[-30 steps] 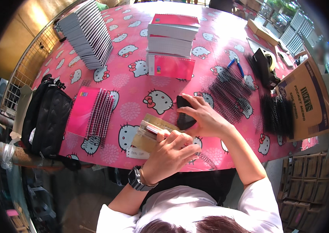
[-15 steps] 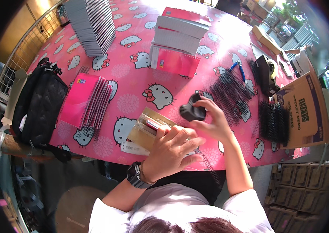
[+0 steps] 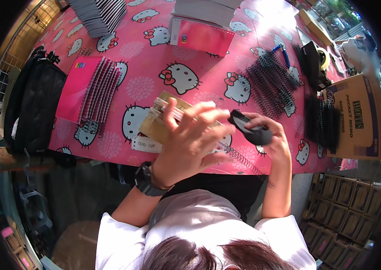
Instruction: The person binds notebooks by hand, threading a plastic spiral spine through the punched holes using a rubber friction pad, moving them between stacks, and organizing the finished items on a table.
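Observation:
My left hand (image 3: 190, 137) hovers over a tan board (image 3: 147, 126), its fingers spread and slightly blurred. A clear strip lies across the board, partly hidden by the hand. A small white label (image 3: 145, 144) with handwriting sits at the board's near edge. My right hand (image 3: 274, 135) grips a black oblong object (image 3: 250, 129), tilted; its exact kind does not show. From beside my left hand a loose dark spiral wire (image 3: 247, 164) trails to the right, over the table's near edge.
Pink spiral notebooks (image 3: 80, 90) lie left, beside a black bag (image 3: 37, 103). Notebook stacks (image 3: 204, 36) stand at the back. Right are piled black wire coils (image 3: 274, 83), blue-handled pliers (image 3: 284, 54), a tape dispenser (image 3: 315, 67) and a cardboard box (image 3: 357, 119) on the pink patterned tablecloth.
My left hand's fingers have lifted and spread from the board. The black object in my right hand has turned and moved rightward. The whole view has shifted, with table things now higher.

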`<state>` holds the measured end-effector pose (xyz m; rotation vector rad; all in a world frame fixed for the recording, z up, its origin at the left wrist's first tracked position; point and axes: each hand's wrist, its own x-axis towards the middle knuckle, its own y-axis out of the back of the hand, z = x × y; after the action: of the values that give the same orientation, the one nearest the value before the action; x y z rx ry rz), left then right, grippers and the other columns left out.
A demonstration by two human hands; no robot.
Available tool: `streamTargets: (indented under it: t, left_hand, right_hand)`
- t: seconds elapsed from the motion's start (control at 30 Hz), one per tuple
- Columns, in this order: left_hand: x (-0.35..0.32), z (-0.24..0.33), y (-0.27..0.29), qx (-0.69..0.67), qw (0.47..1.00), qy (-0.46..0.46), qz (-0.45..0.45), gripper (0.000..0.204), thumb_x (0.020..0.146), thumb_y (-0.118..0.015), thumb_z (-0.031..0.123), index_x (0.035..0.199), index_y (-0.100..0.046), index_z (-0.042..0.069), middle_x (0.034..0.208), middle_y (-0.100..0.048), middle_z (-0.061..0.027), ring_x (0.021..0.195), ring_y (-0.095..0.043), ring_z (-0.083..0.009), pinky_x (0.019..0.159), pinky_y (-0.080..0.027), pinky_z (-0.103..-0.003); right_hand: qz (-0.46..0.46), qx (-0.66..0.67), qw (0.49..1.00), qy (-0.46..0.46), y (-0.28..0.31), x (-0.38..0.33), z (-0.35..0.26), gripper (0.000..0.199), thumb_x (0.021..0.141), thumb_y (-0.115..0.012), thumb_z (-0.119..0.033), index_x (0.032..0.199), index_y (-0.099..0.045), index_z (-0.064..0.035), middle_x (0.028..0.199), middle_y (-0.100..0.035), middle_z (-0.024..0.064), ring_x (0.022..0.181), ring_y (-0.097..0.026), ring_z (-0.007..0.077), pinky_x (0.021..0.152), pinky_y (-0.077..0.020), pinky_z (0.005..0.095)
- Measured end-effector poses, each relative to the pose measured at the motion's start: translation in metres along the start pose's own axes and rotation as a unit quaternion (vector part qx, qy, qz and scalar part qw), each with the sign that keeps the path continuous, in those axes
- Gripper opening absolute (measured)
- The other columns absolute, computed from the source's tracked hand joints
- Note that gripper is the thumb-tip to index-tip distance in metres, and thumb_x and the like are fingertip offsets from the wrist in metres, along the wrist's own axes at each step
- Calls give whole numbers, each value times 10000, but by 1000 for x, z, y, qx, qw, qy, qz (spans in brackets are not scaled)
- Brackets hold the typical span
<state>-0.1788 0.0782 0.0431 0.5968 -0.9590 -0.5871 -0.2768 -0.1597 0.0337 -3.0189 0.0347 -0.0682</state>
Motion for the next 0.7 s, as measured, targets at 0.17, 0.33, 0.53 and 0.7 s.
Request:
streamTargets:
  t: [0.17,0.33,0.53,0.7]
  left_hand:
    - [-13,-20,11,24,990,130,57,681,642,-779,323,1274,-565,192,1422,-439,-70,1374,-315,-318,1119,3,-603]
    - [-17,-14,5,11,975,184,125,888,621,-807,289,1394,-411,103,1433,-407,-136,1370,-308,-364,1125,-122,-570]
    - [-26,-21,2,-34,969,187,155,841,654,-798,216,1382,-406,60,1425,-390,-185,1332,-314,-396,1102,-247,-528]
    - [-29,-27,3,-66,956,230,169,684,682,-771,190,1313,-530,79,1419,-407,-179,1340,-303,-393,1105,-248,-525]
  right_hand:
    - [-17,-206,978,10,-27,1,-28,627,669,-736,-545,983,-690,-4,1186,-598,217,1148,-561,334,986,-393,404]
    - [8,-106,992,73,-23,6,-29,627,645,-718,-513,961,-694,28,1199,-597,203,1152,-552,318,999,-377,404]
    - [31,-329,942,51,-16,27,-26,490,679,-760,-408,999,-708,-40,1217,-592,207,1132,-568,325,984,-391,413]
    - [12,-383,921,66,-31,36,-27,458,681,-798,-358,1008,-711,-49,1241,-595,181,1126,-572,320,990,-405,417]
